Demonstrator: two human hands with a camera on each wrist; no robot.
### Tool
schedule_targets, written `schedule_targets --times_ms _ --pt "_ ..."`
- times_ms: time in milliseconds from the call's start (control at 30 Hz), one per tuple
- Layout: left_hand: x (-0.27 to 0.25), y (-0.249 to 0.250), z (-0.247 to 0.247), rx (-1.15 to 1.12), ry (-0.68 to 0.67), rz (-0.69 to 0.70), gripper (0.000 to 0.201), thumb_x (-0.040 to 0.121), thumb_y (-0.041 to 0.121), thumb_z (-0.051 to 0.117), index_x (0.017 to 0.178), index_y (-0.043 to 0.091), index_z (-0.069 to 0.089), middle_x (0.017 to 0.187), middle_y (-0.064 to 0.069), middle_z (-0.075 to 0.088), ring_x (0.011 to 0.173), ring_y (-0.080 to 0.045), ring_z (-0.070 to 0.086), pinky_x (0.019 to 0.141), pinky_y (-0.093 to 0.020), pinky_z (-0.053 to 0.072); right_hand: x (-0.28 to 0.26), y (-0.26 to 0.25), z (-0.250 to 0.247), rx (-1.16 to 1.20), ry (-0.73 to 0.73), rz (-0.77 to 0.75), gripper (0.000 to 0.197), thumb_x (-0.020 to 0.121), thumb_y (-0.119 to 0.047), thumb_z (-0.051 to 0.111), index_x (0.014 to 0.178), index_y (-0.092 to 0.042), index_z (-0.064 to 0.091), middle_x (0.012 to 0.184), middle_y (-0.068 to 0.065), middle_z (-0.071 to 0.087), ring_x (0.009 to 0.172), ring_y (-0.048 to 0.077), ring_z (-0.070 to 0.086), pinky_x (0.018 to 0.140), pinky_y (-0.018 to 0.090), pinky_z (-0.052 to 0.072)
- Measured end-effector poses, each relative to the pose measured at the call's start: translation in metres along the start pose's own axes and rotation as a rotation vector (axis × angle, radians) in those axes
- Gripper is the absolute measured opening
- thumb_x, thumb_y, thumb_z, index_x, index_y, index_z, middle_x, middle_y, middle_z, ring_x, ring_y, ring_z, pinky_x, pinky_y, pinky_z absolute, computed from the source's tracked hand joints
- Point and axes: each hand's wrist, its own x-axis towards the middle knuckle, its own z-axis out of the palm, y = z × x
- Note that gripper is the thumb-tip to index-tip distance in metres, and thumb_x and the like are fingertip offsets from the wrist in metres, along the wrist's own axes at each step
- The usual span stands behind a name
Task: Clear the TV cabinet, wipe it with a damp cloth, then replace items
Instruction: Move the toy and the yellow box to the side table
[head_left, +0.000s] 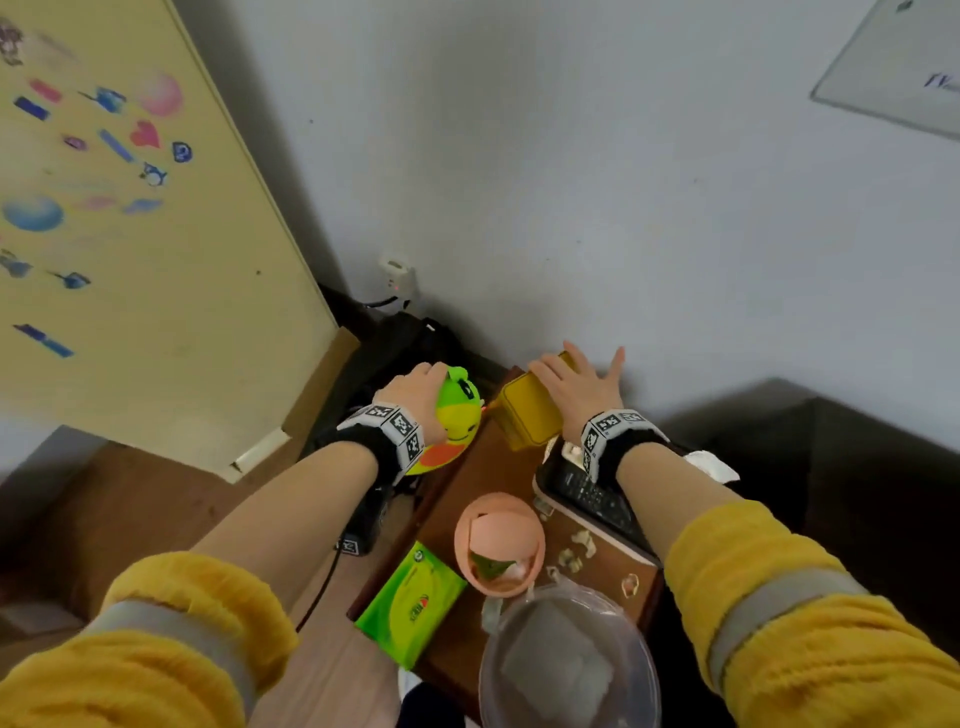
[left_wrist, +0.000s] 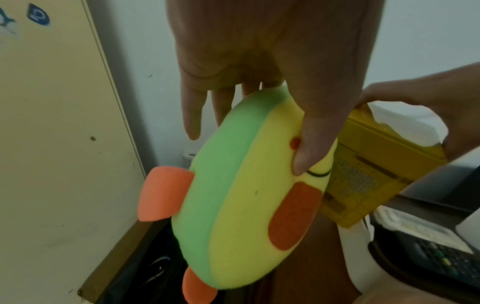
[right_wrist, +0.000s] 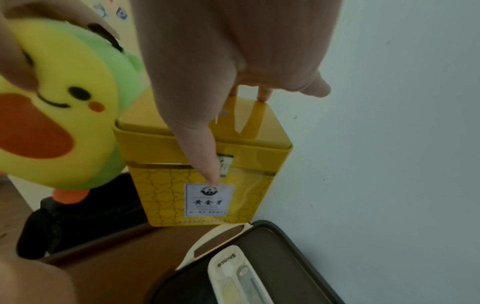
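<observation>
A green, yellow and orange plush toy (head_left: 457, 415) hangs off the left end of the brown TV cabinet (head_left: 488, 473). My left hand (head_left: 418, 389) grips it, thumb on its yellow face (left_wrist: 246, 195) and fingers behind. A yellow tea tin (head_left: 527, 421) sits tilted at the cabinet's far end by the wall. My right hand (head_left: 576, 384) holds the tin (right_wrist: 202, 164), thumb down its front and fingers over the lid. A grey cloth (head_left: 561, 665) lies in a clear bowl (head_left: 488, 675) at the near end.
On the cabinet are a pink mini bin (head_left: 498, 540), a green tissue pack (head_left: 410, 603), a black tray (head_left: 597, 504) with a remote, and small scraps. A black bag (head_left: 405, 338) lies on the floor to the left. The wall stands close behind.
</observation>
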Motion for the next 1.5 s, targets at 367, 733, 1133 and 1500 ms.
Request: schedule_targets --times_ms 367,733,1133,1500 --pt "0.036 -0.027 0.041 0.007 -0.098 0.087 0.086 0.068 0.039 0.075 0.137 0.016 0.03 0.13 -0.003 0.042 0.114 -0.031 0.054 0.088 -0.041 0.048 0.072 -0.018 0.027 -0.145 -0.039 -0.15 0.07 0.091 -0.022 0.057 0.147 -0.036 0.016 0.156 -0.01 0.015 0.148 0.022 0.002 0.104 0.075 -0.001" --pt "0.061 -0.007 0.07 0.02 -0.171 0.151 0.093 0.069 0.041 0.076 0.142 0.016 0.025 0.137 -0.001 0.04 0.116 -0.027 0.053 0.09 -0.041 0.05 0.076 0.0 0.084 -0.12 -0.115 -0.055 0.078 0.091 -0.033 0.059 0.149 -0.038 0.006 0.16 -0.008 0.0 0.148 0.02 -0.003 0.11 0.067 -0.003" --pt "0.063 0.025 0.101 0.12 -0.307 0.236 0.085 0.081 0.008 0.064 0.15 0.017 0.015 0.152 -0.002 0.023 0.128 -0.031 0.045 0.098 -0.041 0.045 0.036 0.012 0.101 0.118 -0.06 -0.118 0.096 0.082 -0.003 0.062 0.151 -0.035 0.003 0.161 -0.007 -0.004 0.148 0.019 0.0 0.119 0.047 0.002" --pt "0.029 0.068 0.065 0.1 -0.309 0.118 0.103 0.076 0.013 0.069 0.152 0.022 0.001 0.159 -0.005 0.003 0.123 -0.033 0.051 0.088 -0.039 0.051 -0.034 0.029 0.072 0.156 -0.006 -0.087 0.098 0.082 -0.007 0.064 0.152 -0.031 0.001 0.161 -0.005 0.0 0.148 0.017 0.003 0.12 0.041 0.008"
